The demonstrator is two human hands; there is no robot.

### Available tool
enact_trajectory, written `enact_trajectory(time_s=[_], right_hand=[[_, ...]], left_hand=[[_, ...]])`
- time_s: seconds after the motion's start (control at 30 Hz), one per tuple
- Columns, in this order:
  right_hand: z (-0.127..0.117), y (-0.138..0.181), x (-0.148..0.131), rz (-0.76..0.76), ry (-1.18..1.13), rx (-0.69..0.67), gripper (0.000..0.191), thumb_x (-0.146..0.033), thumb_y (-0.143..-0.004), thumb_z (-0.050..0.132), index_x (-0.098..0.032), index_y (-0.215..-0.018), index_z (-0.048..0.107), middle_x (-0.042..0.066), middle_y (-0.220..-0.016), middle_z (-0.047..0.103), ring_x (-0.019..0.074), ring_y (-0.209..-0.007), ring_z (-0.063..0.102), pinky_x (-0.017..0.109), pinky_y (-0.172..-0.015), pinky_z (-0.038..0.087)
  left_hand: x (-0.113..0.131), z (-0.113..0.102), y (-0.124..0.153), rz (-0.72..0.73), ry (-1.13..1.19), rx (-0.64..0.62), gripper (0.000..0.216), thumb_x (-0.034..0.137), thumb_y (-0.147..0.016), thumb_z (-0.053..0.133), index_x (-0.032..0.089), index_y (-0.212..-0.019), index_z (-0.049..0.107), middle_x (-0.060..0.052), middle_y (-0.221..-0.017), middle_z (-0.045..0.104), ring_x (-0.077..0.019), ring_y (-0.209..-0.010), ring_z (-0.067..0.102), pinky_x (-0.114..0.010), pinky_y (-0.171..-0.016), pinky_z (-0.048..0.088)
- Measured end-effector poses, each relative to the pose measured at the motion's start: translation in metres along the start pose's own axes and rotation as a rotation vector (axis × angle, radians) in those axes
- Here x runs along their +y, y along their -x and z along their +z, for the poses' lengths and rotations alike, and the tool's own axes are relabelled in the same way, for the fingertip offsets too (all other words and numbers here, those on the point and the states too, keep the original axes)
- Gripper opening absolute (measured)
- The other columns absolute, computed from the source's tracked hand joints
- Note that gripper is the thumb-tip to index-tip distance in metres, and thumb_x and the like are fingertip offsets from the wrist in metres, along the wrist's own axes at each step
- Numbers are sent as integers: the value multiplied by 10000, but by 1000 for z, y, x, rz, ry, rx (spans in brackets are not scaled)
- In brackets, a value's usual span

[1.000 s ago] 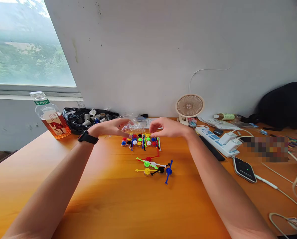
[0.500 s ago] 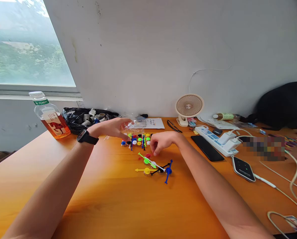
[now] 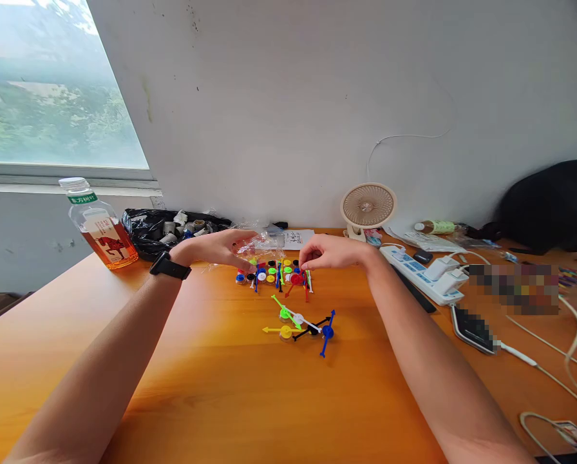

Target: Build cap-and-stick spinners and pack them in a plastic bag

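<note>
My right hand [image 3: 323, 251] pinches a red arrow spinner [image 3: 296, 279] between thumb and fingertips, at the right end of a group of small coloured discs [image 3: 272, 271]. Blue, green and white arrows lie among these discs. At the group's left end, my left hand [image 3: 221, 247] is open, thumb and fingers apart, close to the discs; whether it touches them I cannot tell. Nearer to me lie a green spinner [image 3: 284, 313], a white spinner [image 3: 298, 319], a yellow spinner [image 3: 285, 332], a black spinner [image 3: 312, 329] and a blue spinner [image 3: 328, 332].
Behind my left hand are clear plastic wrap [image 3: 264, 242] and a black bag [image 3: 143, 229]. A drink bottle [image 3: 105, 235] stands at the left. A small fan [image 3: 368, 205] is by the wall. Rightward lie a power strip [image 3: 418, 275], phone [image 3: 472, 328] and cables.
My right hand has moved up and away from me, and the red spinner has gone with it from the near cluster to the far group. My left hand has stayed in place.
</note>
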State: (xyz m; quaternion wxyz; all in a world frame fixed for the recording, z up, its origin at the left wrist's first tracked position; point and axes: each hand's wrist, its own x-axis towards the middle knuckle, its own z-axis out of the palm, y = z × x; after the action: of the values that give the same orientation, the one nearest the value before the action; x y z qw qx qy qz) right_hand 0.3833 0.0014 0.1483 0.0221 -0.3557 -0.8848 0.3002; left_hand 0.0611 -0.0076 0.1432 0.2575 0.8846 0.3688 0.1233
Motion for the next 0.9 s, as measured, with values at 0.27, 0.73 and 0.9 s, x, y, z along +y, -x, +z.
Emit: enact_trajectory(time_s=[0.27,0.73,0.9], right_hand=[[-22,33,-7,-59,-302,661,392,-528,-801,804,-171,-959,843,75,-829,740,166,-728,582,296,-635,429],[9,-9,-25,-200,-223,503,304,-425,-865,741,-163,-987,836,79,-941,772,178,-824,628,294,-718,464],[19,-17,-34,-168,-146,513,264,-396,-818,756,-147,-890,809,31,-739,700,131,-656,518,269,-591,356]], left_hand=[[-1,-2,3,19,298,-79,647,540,-889,727,226,-1439,594,-102,-1292,711,-310,-1176,655,-364,-960,513],[20,13,-8,58,400,-112,544,496,-914,739,227,-1373,628,-86,-1273,708,-276,-1117,651,-347,-897,517],[21,20,-13,56,400,-163,439,509,-915,718,192,-1209,641,-55,-1017,682,-199,-842,615,-306,-714,480]])
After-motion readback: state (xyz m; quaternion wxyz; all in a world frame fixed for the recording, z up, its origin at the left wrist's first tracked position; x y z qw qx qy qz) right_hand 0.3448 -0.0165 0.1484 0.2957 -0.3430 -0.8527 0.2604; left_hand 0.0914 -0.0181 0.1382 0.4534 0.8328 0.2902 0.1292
